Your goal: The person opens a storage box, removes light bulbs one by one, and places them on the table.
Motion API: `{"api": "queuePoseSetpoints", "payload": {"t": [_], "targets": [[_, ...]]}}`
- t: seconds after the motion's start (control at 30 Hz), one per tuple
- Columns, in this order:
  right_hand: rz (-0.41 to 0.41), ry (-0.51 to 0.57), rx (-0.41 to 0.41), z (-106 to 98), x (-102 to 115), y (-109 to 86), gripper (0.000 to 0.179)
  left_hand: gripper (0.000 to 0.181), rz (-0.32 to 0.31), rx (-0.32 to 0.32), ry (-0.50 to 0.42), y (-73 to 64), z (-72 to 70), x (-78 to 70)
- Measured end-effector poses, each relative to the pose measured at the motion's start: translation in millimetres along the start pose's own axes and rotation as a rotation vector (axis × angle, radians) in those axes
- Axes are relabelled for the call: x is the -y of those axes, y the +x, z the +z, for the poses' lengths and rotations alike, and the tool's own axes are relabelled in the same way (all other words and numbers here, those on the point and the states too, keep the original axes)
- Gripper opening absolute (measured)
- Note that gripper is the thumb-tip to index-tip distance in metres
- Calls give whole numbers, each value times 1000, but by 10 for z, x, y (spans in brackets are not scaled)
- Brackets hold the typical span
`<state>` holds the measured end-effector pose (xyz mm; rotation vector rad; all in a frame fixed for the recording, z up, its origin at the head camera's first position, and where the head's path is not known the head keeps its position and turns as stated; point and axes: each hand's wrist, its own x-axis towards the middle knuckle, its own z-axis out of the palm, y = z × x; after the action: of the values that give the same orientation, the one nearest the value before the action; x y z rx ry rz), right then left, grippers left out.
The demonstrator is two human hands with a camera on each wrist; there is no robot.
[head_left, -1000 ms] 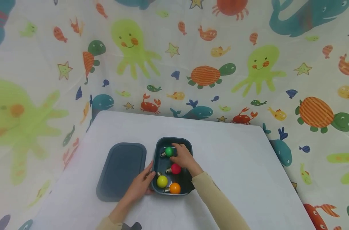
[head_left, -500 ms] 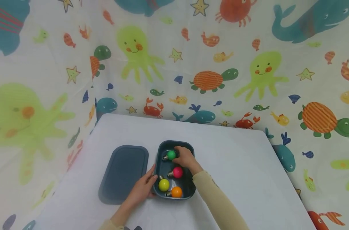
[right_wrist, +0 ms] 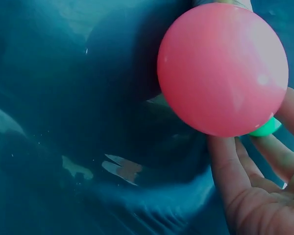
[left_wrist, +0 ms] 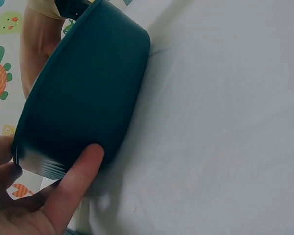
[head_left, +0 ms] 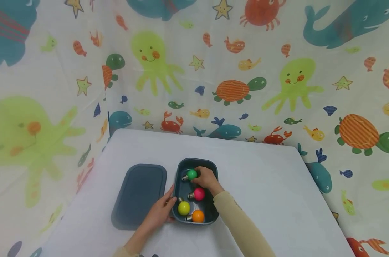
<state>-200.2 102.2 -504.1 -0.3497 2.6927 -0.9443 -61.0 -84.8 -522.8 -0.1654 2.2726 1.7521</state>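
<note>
Pinched in my right fingers (head_left: 201,170), the smooth green bulb (head_left: 192,174) could slip and knock the red bulb (head_left: 199,193); my left fingers (left_wrist: 81,173) grip the box (left_wrist: 90,88).

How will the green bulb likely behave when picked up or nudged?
The green bulb would probably roll in an arc, its round globe being wider than its base. That smooth-looking globe might slip in the right hand.
</note>
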Motion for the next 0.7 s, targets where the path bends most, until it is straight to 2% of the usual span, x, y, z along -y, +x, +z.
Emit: {"api": "queuePoseSetpoints", "payload": {"t": [0.2, 0.33, 0.53, 0.7], "targets": [[19, 56, -35, -30, -19, -19, 46, 58, -17, 10, -17, 8, -1, 0], [24, 168, -63, -108, -13, -31, 45, 58, -18, 5, -14, 21, -25, -15], [49, 366, -38, -279, 1, -74, 45, 58, -11, 0, -13, 63, -67, -23], [61, 442, -65, -454, -29, -122, 48, 58, -11, 6, -12, 94, -82, -28]]}}
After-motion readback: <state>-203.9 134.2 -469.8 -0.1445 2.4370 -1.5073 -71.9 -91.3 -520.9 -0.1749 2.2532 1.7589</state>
